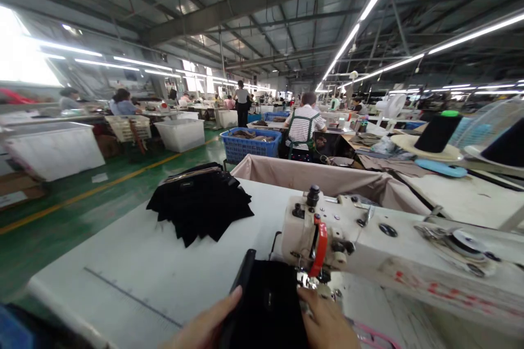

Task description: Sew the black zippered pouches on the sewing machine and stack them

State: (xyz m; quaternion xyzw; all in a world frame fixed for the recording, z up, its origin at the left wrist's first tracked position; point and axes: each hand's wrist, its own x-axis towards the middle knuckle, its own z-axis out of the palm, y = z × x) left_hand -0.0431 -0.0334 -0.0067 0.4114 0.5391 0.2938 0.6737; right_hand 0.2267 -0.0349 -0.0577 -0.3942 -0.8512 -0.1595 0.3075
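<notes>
Head: black cloth (268,305) between fingers (234,298).

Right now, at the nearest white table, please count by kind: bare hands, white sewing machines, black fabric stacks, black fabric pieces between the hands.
Bare left hand, bare right hand: 2
White sewing machine: 1
Black fabric stack: 1
Black fabric piece between the hands: 1
Total: 5

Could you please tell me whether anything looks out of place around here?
A pale scrap lies on the green floor near the yellow line, perhaps dropped; the black pieces on the white table are stacked unevenly.
</notes>
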